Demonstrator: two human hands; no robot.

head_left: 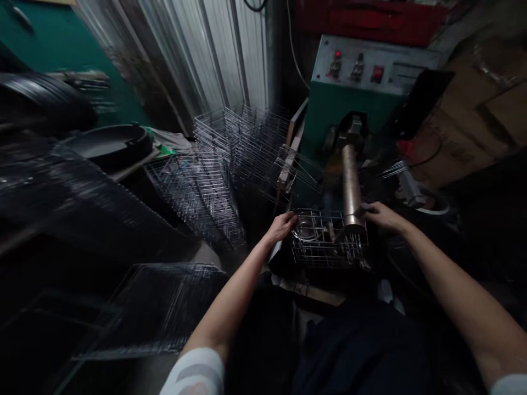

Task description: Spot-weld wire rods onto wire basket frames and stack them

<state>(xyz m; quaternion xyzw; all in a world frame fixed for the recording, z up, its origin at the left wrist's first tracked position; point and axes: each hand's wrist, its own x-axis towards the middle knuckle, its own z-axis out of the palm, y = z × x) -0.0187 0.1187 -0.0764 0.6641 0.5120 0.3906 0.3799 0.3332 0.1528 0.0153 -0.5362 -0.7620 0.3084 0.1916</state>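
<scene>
A small wire basket (325, 241) sits in front of a green machine (349, 104), under its copper-coloured round arm (351, 186). My left hand (282, 226) grips the basket's left rim with curled fingers. At the basket's right rim, beside the tip of the arm, my right hand (381, 215) is closed on the wire. Both forearms reach forward from the bottom of the view.
Stacks of wire baskets (230, 164) stand left of the machine against a corrugated metal wall. A flat wire grid (160, 307) lies at lower left. Dark round pans (107, 144) sit at far left. Cardboard boxes (477, 109) are at right.
</scene>
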